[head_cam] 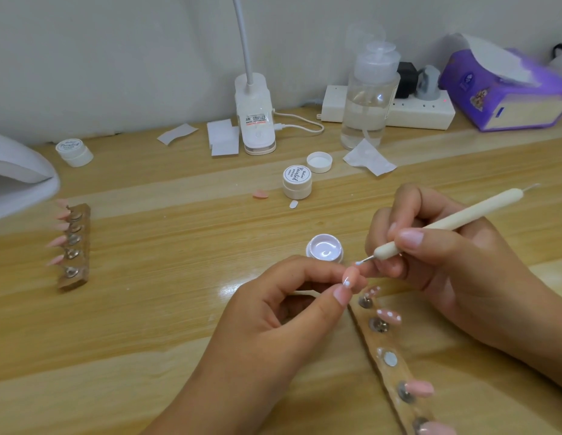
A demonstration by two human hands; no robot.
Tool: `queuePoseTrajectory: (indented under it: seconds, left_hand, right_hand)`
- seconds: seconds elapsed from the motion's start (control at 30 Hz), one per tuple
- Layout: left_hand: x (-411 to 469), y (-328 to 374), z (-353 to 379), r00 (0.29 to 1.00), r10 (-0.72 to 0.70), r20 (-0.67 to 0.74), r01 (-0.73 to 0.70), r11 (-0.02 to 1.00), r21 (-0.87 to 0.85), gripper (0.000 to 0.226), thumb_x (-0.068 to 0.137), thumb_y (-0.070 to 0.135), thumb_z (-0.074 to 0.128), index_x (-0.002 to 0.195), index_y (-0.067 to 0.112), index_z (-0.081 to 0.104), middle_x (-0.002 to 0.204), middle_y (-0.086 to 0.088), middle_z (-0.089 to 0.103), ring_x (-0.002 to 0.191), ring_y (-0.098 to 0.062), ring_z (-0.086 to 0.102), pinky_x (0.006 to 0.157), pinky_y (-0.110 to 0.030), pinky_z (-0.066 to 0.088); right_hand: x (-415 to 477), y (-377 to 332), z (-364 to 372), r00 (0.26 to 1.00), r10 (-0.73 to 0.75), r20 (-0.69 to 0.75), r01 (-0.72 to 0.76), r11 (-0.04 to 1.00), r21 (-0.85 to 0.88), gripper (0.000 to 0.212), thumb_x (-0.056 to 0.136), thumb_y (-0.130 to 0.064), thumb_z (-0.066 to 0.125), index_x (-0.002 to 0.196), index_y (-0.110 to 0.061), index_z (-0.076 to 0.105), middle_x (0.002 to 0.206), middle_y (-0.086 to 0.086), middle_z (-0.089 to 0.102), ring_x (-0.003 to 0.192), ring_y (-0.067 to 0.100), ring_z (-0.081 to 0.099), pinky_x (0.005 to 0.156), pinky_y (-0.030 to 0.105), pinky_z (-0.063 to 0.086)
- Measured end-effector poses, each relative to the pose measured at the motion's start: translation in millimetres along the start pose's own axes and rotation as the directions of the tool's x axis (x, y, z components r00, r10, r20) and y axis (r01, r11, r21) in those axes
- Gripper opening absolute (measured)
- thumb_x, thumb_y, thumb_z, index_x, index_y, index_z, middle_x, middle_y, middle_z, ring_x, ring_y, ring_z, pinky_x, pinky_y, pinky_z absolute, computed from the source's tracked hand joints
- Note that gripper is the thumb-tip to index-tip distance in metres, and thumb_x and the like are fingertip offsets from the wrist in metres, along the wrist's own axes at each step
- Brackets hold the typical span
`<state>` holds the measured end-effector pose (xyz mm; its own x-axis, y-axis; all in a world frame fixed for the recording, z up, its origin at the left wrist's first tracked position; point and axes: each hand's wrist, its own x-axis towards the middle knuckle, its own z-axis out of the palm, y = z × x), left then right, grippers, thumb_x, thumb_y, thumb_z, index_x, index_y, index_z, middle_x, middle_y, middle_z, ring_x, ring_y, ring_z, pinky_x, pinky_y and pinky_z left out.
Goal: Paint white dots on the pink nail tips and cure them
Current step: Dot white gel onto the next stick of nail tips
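Observation:
My left hand (pixel 283 309) pinches a pink nail tip (pixel 445 278) between thumb and forefinger; one white dot shows on it. My right hand (pixel 446 255) grips a cream dotting tool (pixel 446 226) like a pen, its white-loaded point just above the tip. An open pot of white gel (pixel 324 248) sits right behind the hands. A wooden holder strip (pixel 396 375) runs down the lower right; two of its pink tips carry dots (pixel 389 317), others are plain. A second holder (pixel 75 246) with several plain pink tips lies at the left.
The white curing lamp (pixel 19 174) stands at the far left edge. A closed gel pot (pixel 297 182), a loose lid (pixel 319 162) and a stray pink tip (pixel 261 194) lie mid-table. Behind are a clip lamp (pixel 254 114), pump bottle (pixel 369 98), power strip and purple tissue pack (pixel 502 89).

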<state>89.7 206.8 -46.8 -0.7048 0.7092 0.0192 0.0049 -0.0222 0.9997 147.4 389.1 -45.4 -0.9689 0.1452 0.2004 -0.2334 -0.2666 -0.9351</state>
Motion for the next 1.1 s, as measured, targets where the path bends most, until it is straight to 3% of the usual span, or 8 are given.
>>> queuePoseTrajectory:
  seconds: [0.2, 0.4, 0.73, 0.9, 1.1]
  left_hand:
    - [-0.2, -1.5, -0.6, 1.0, 0.005, 0.015, -0.004, 1.0, -0.003, 0.027, 0.07, 0.041, 0.068, 0.089, 0.023, 0.075, 0.095, -0.01, 0.072, 0.082, -0.017, 0.063, 0.072, -0.019, 0.047]
    - [-0.4, -1.2, -0.5, 1.0, 0.0, 0.001, 0.0, 1.0, 0.006, 0.014, 0.075, 0.028, 0.069, 0.087, 0.023, 0.075, 0.093, -0.01, 0.072, 0.081, -0.016, 0.063, 0.071, -0.017, 0.047]
    - [-1.0, -2.5, -1.2, 1.0, 0.006, 0.017, -0.006, 1.0, -0.008, 0.024, 0.071, 0.04, 0.068, 0.088, 0.025, 0.075, 0.095, -0.011, 0.071, 0.082, -0.016, 0.062, 0.072, -0.017, 0.047]
    - [-0.9, -2.1, -0.7, 1.0, 0.0, 0.004, 0.0, 1.0, 0.002, 0.011, 0.076, 0.027, 0.07, 0.086, 0.024, 0.075, 0.093, -0.01, 0.072, 0.081, -0.016, 0.062, 0.071, -0.017, 0.047]
    - [-1.0, -0.7, -0.7, 1.0, 0.001, 0.005, -0.001, 1.0, 0.011, 0.012, 0.077, 0.026, 0.067, 0.086, 0.024, 0.075, 0.094, -0.01, 0.072, 0.082, -0.018, 0.063, 0.072, -0.017, 0.047]
  right_hand:
    - [-0.8, 0.5, -2.9, 0.999, -0.023, 0.048, 0.028, 0.993, -0.116, 0.009, 0.077, -0.021, 0.062, 0.069, -0.023, 0.058, 0.063, -0.005, 0.06, 0.061, 0.01, 0.058, 0.068, 0.028, 0.053]
    - [-0.3, 0.9, -3.5, 0.997, -0.034, 0.068, 0.04, 0.996, -0.085, 0.009, 0.079, -0.017, 0.06, 0.071, -0.021, 0.057, 0.063, -0.003, 0.058, 0.06, 0.009, 0.057, 0.067, 0.025, 0.053]
    - [-0.6, 0.8, -2.5, 0.996, -0.046, 0.071, 0.052, 0.994, -0.093, 0.01, 0.079, -0.017, 0.06, 0.07, -0.021, 0.057, 0.061, -0.004, 0.058, 0.061, 0.009, 0.059, 0.064, 0.022, 0.05]
    - [0.5, 1.5, -3.2, 0.995, -0.045, 0.091, 0.053, 0.994, -0.091, 0.01, 0.08, -0.017, 0.059, 0.072, -0.022, 0.058, 0.063, -0.005, 0.059, 0.061, 0.008, 0.058, 0.064, 0.023, 0.05]
    - [0.6, 1.4, -3.2, 0.994, -0.042, 0.098, 0.05, 0.996, -0.074, 0.011, 0.081, -0.015, 0.059, 0.073, -0.022, 0.058, 0.064, -0.005, 0.059, 0.062, 0.008, 0.058, 0.062, 0.017, 0.048]
